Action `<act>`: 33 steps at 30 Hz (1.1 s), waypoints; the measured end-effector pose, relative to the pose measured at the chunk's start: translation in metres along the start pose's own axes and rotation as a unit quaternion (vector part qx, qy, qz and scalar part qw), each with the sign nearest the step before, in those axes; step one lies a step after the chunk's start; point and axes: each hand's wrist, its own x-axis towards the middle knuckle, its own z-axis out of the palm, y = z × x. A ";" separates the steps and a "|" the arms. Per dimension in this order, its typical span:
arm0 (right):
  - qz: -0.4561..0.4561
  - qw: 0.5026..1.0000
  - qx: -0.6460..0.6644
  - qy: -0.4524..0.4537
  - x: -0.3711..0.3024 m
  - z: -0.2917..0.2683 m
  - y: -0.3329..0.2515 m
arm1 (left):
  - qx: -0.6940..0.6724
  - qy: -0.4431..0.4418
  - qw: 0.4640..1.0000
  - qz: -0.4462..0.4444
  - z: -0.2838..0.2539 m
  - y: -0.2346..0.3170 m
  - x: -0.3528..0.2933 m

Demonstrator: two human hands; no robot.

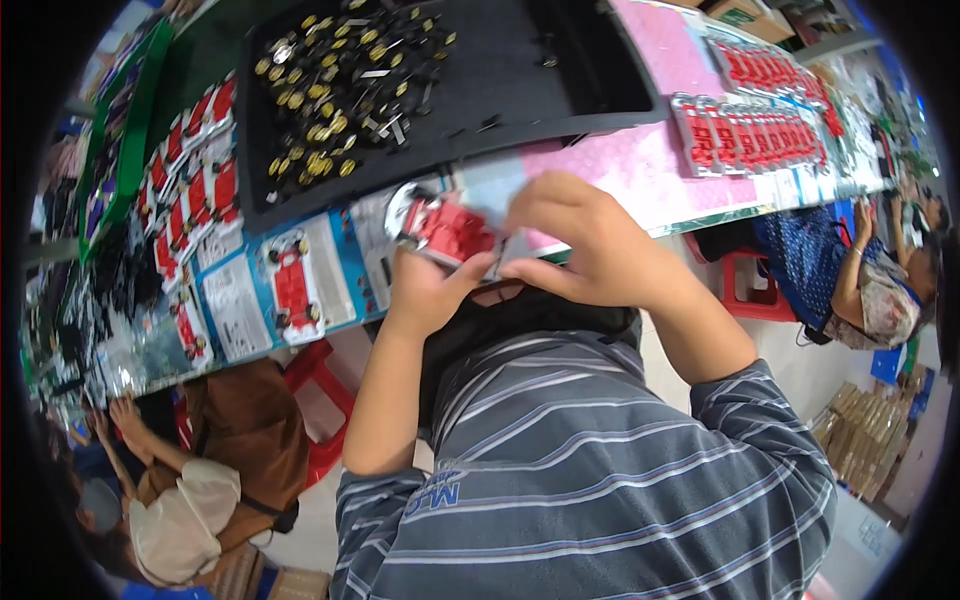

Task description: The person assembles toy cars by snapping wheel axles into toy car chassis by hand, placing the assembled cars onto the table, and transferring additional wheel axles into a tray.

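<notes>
My left hand [425, 295] is closed around a red toy car body with white parts [452, 232], holding it tilted just past the table's near edge. Close to the car's right end is my right hand [600, 245], its fingers bent and its thumb near the car. A blurred greyish bit shows between that thumb and the fingers, too unclear to name. Just beyond my hands lies a large black tray [490, 148], with many small black and yellow wheel-like pieces [320, 110] heaped at its left side.
Red and white toy cars [290, 285] lie on the table at left, beside a green crate [125, 130]. Rows of red pieces [745, 135] stand at far right. Other people sit at both sides, near red stools [325, 400]. Cardboard stacks [870, 435] are on the floor at right.
</notes>
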 end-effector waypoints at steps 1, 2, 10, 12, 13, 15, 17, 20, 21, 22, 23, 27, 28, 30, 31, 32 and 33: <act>0.014 0.999 0.036 -0.029 -0.009 -0.012 0.009 | -0.013 -0.004 0.999 0.039 -0.004 -0.018 -0.001; 0.050 0.996 0.057 -0.050 -0.020 -0.025 0.021 | 0.051 -0.035 0.996 0.071 -0.013 -0.034 -0.001; 0.267 0.939 -0.186 0.110 -0.023 -0.147 0.152 | -0.181 0.009 0.983 -0.021 -0.005 -0.024 -0.001; 0.233 0.937 -0.197 0.170 -0.005 -0.153 0.209 | -0.173 0.016 0.985 -0.015 -0.004 -0.023 -0.001; 0.220 0.936 -0.219 0.164 0.005 -0.153 0.238 | -0.170 0.015 0.985 -0.011 -0.003 -0.023 -0.001; 0.180 0.929 -0.274 0.172 0.029 -0.138 0.273 | -0.153 0.020 0.988 -0.012 -0.004 -0.021 -0.001; 0.193 0.925 -0.276 0.174 0.050 -0.121 0.288 | -0.156 0.027 0.987 -0.009 -0.004 -0.023 -0.003; 0.186 0.915 -0.298 0.201 0.058 -0.121 0.321 | -0.141 0.023 0.990 -0.013 -0.003 -0.027 0.000; 0.215 0.921 -0.238 0.220 0.059 -0.121 0.321 | -0.140 0.024 0.990 -0.018 -0.002 -0.024 -0.002; 0.218 0.923 -0.250 0.195 0.063 -0.124 0.321 | -0.146 0.029 0.989 -0.022 0.000 -0.022 -0.002; 0.221 0.923 -0.265 0.173 0.068 -0.131 0.321 | -0.142 0.032 0.989 -0.023 0.001 -0.021 -0.003; 0.165 0.924 -0.304 0.161 0.054 -0.118 0.309 | -0.147 0.030 0.989 -0.015 -0.002 -0.024 -0.003; 0.165 0.924 -0.306 0.158 0.047 -0.117 0.301 | -0.150 0.027 0.988 -0.016 -0.002 -0.026 -0.003; 0.230 0.915 -0.211 0.256 0.026 -0.125 0.266 | -0.150 0.032 0.988 -0.017 -0.001 -0.025 -0.003; 0.222 0.916 -0.136 0.306 0.022 -0.123 0.241 | -0.150 0.038 0.988 -0.018 -0.005 -0.026 -0.007; 0.192 0.909 -0.130 0.346 0.005 -0.127 0.229 | -0.161 0.035 0.986 -0.023 -0.003 -0.025 -0.005; 0.189 0.907 -0.097 0.364 -0.009 -0.129 0.206 | -0.161 0.030 0.986 -0.025 -0.004 -0.025 -0.004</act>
